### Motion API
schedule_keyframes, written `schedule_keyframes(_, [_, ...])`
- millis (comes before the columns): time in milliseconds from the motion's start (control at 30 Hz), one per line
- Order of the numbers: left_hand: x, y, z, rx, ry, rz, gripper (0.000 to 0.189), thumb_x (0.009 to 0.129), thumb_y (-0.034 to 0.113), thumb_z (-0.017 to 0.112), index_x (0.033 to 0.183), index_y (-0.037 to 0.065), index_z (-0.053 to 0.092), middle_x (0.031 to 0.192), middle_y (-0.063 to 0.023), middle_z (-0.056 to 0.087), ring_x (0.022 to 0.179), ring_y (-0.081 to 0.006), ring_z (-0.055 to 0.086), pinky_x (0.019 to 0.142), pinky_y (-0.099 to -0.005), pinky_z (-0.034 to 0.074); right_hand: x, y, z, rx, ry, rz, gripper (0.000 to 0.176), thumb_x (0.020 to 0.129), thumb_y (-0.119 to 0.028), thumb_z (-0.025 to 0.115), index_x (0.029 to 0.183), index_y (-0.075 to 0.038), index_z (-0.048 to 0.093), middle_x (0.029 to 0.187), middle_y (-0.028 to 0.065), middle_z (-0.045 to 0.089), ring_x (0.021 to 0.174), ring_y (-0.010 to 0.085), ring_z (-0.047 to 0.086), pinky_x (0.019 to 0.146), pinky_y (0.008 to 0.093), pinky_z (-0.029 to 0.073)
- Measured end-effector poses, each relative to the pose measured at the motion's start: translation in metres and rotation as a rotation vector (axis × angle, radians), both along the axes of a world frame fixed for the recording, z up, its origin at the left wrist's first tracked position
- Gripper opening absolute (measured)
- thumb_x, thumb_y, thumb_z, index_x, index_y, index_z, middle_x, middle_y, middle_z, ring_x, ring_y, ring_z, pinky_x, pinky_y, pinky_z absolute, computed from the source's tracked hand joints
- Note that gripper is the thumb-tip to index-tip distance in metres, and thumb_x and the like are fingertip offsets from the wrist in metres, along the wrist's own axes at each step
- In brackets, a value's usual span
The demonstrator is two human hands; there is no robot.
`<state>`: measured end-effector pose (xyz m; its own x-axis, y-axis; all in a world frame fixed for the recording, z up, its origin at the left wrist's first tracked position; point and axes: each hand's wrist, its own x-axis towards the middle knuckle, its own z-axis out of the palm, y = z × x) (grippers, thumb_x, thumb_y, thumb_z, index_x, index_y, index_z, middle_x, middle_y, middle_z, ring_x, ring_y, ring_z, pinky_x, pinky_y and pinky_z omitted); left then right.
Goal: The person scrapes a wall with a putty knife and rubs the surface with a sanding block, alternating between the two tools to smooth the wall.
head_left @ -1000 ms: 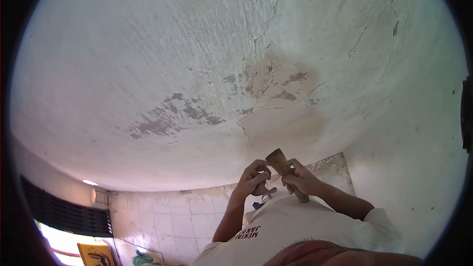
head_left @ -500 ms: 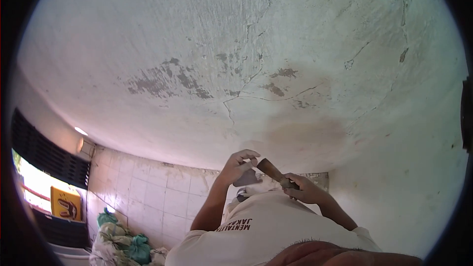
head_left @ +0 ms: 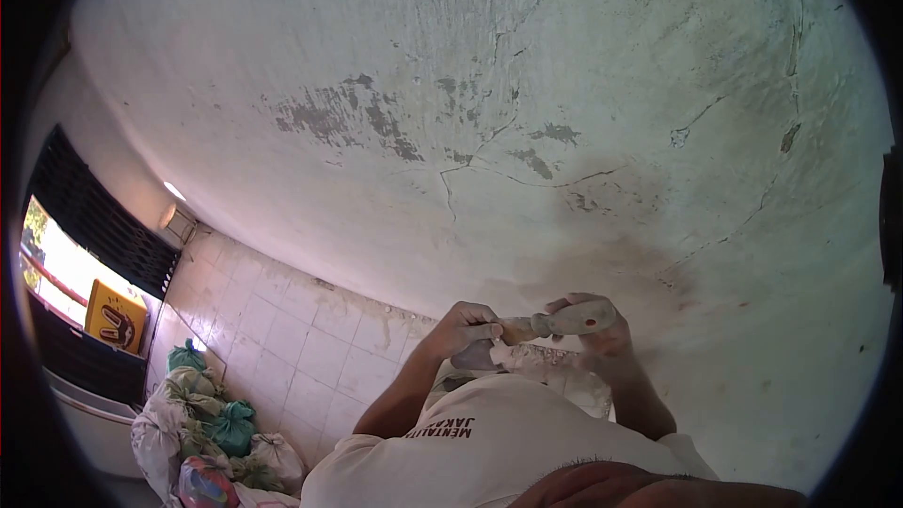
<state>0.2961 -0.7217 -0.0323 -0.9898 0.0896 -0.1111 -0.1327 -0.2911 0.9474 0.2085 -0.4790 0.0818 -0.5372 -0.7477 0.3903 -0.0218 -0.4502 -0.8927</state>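
The scraper-like tool (head_left: 542,325) is held before the shirt (head_left: 555,423), one end pinched in the left hand's (head_left: 461,329) fingers (head_left: 481,313); whether the handle (head_left: 576,319) is clasped by the right hand (head_left: 611,339) cannot be told. Grip adjustment seems in hand; steady support is called for.

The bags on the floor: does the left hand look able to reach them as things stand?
Probably not. The bags lie low on the floor, well off to the left, and the left hand seems occupied at one end of the tool.
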Motion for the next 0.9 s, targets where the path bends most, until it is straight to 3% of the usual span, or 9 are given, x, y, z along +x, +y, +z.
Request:
schedule_keyframes(67, [0.000,0.011,0.012,0.045,0.005,0.017,0.006,0.085,0.006,0.071,0.083,0.001,0.068,0.079,-0.0032,0.068,0.069,-0.0078,0.061,0.062,-0.0229,0.050,-0.011,-0.015,-0.008,0.070,0.385,-0.132,0.037,0.083,-0.004,0.073,0.114,-0.003,0.054,0.103,0.0111,0.061,0.089,0.0207,0.059,0.079,0.0342,0.049])
schedule_keyframes(200, [-0.002,0.013,0.015,0.040,0.105,0.049,0.006,0.087,0.006,0.069,0.084,0.002,0.067,0.080,-0.0035,0.068,0.072,-0.0082,0.061,0.064,-0.0214,0.049,-0.008,-0.041,0.015,-0.061,0.168,0.047,0.024,0.090,-0.013,0.068,0.087,-0.009,0.044,0.075,0.0054,0.055,0.077,0.0187,0.054,0.073,0.0352,0.046])
schedule_keyframes(300, [0.000,0.009,0.015,0.062,0.121,0.155,0.008,0.090,0.008,0.066,0.084,0.002,0.065,0.077,-0.0023,0.066,0.072,-0.0081,0.061,0.065,-0.0205,0.048,-0.017,-0.048,0.032,-0.267,0.067,0.101,0.024,0.085,-0.004,0.071,0.084,-0.007,0.047,0.075,0.0049,0.055,0.069,0.0170,0.053,0.061,0.0325,0.045])
schedule_keyframes(400, [0.002,0.005,0.007,0.158,0.054,0.497,0.020,0.096,0.018,0.059,0.081,0.004,0.060,0.071,-0.0020,0.060,0.061,-0.0080,0.055,0.056,-0.0220,0.045,-0.047,-0.050,0.053,-0.530,0.300,0.053,0.027,0.086,-0.011,0.073,0.084,-0.008,0.046,0.064,0.0030,0.050,0.054,0.0159,0.047,0.051,0.0333,0.040])
schedule_keyframes(500, [0.008,-0.010,-0.017,0.227,-0.064,0.749,0.034,0.101,0.031,0.050,0.078,0.007,0.056,0.065,0.0019,0.050,0.056,-0.0063,0.046,0.051,-0.0227,0.040,-0.050,-0.052,0.093,-0.528,0.494,-0.049,0.040,0.088,-0.029,0.072,0.079,-0.012,0.037,0.057,0.0000,0.041,0.051,0.0138,0.040,0.052,0.0342,0.039])
schedule_keyframes(600, [0.013,-0.016,-0.023,0.277,-0.101,0.861,0.041,0.102,0.042,0.045,0.075,0.011,0.051,0.063,0.0030,0.043,0.053,-0.0065,0.042,0.049,-0.0234,0.038,-0.053,-0.080,0.107,-0.696,0.539,-0.091,0.024,0.088,-0.010,0.068,0.082,-0.006,0.045,0.057,0.0014,0.046,0.045,0.0158,0.040,0.043,0.0307,0.035])
schedule_keyframes(733, [0.007,-0.016,-0.023,0.370,-0.119,0.947,0.041,0.102,0.044,0.045,0.076,0.012,0.050,0.062,0.0026,0.042,0.052,-0.0071,0.040,0.048,-0.0239,0.038,-0.069,-0.110,0.099,-0.657,0.678,-0.273,0.024,0.088,-0.007,0.065,0.078,-0.006,0.044,0.058,0.0025,0.048,0.045,0.0163,0.043,0.040,0.0298,0.034])
schedule_keyframes(833, [0.002,-0.017,-0.024,0.376,-0.143,0.943,0.041,0.101,0.044,0.045,0.076,0.012,0.050,0.062,0.0029,0.043,0.052,-0.0069,0.042,0.048,-0.0238,0.039,-0.082,-0.111,0.095,-0.588,0.813,-0.245,0.025,0.087,-0.006,0.065,0.077,-0.006,0.043,0.058,0.0029,0.048,0.044,0.0164,0.042,0.040,0.0298,0.034])
schedule_keyframes(900, [-0.001,-0.019,-0.025,0.389,-0.142,0.953,0.041,0.100,0.044,0.049,0.074,0.013,0.050,0.061,0.0037,0.043,0.052,-0.0064,0.043,0.047,-0.0234,0.039,-0.068,-0.108,0.100,-0.710,0.841,-0.249,0.026,0.087,-0.007,0.067,0.077,-0.006,0.043,0.057,0.0032,0.048,0.044,0.0167,0.043,0.040,0.0302,0.037])
